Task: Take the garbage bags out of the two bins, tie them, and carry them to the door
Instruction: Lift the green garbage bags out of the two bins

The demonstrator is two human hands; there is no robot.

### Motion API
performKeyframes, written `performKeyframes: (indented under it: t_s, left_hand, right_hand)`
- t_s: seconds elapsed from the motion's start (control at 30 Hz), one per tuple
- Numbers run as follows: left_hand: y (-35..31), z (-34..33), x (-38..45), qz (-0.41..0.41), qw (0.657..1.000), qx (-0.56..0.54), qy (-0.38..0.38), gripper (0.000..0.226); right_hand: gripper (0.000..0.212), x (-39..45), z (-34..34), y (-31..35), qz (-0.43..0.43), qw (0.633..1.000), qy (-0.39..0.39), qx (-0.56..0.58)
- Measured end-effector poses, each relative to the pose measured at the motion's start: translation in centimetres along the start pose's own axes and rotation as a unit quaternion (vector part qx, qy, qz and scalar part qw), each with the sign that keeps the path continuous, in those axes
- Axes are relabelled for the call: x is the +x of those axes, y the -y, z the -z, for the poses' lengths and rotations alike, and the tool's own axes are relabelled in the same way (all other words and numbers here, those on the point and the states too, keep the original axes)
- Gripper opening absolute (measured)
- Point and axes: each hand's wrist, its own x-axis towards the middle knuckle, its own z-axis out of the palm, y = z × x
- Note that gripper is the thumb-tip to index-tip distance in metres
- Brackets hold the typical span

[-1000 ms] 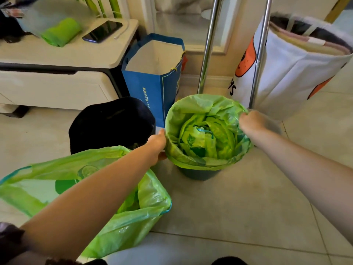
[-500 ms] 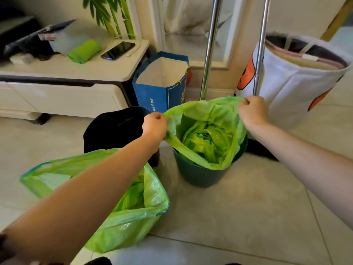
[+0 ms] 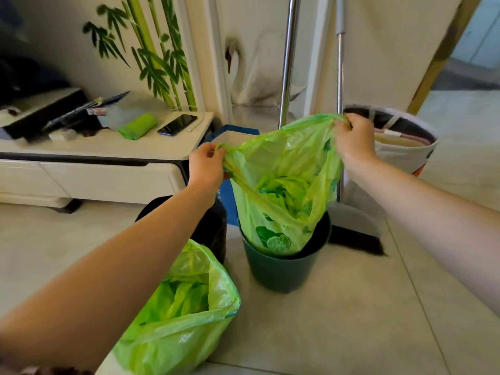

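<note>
A green garbage bag (image 3: 281, 190) hangs half out of the dark green bin (image 3: 284, 269), its bottom still inside. My left hand (image 3: 207, 165) pinches the bag's left rim and my right hand (image 3: 353, 139) grips its right rim, both raised above the bin. The bag's mouth is open and crumpled green plastic shows inside. A second green bag (image 3: 178, 315), open and untied, lies on the floor at the lower left, partly hidden by my left forearm. Behind that bag stands a black bin (image 3: 208, 228).
A low white cabinet (image 3: 102, 163) with a phone (image 3: 177, 124) and a green roll (image 3: 138, 125) stands at left. Behind the bins are a blue paper bag (image 3: 227, 190), two metal poles (image 3: 286, 60), a dustpan (image 3: 354, 226) and a white fabric basket (image 3: 400, 150). Tiled floor spreads right and front.
Both hands rose with the bag's rim, pulling the bag off the green bin's edge and lifting it halfway out. The camera view tilted upward.
</note>
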Motion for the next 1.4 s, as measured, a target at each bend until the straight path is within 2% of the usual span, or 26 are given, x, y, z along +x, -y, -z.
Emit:
performKeyframes:
  t_s: [0.2,0.33,0.43,0.73,0.9,1.1,1.3,1.4]
  left_hand:
    - [-5.8,0.9,-1.5,-0.055,0.996,-0.074,0.012,0.023]
    - [-9.0,1.2,-2.7,-0.053,0.992,-0.118,0.016,0.021]
    - [-10.8,1.5,-4.2,-0.072,0.986,-0.145,0.028,0.02]
    - [-13.5,3.1,-9.7,-0.116,0.983,-0.136,0.051,0.018]
    - [-15.2,4.2,-12.0,-0.122,0.984,-0.12,0.051,0.02]
    - [-13.8,5.1,-14.4,-0.07,0.99,-0.081,0.087,0.015]
    - [-7.6,5.3,-16.3,-0.005,0.991,-0.023,0.133,0.021]
    - [-4.1,5.4,-16.5,0.042,0.99,0.007,0.132,0.022]
  right_hand:
    - [0.022,-0.5,3.4,5.9,0.04,0.995,-0.055,0.073]
    - [0.038,-1.3,5.5,9.3,0.043,0.986,-0.079,0.142]
    - [0.042,-2.4,7.0,11.6,0.067,0.979,-0.098,0.167]
    - [0.043,-6.9,10.4,15.7,0.106,0.966,-0.091,0.216]
    - [0.043,-8.8,12.7,17.3,0.125,0.967,-0.099,0.2]
    - [0.042,-12.0,12.9,15.3,0.107,0.978,-0.074,0.162]
    - [0.026,-15.8,11.0,9.2,0.044,0.99,-0.008,0.133]
    - [0.03,-17.2,9.8,5.3,-0.009,0.994,0.022,0.106]
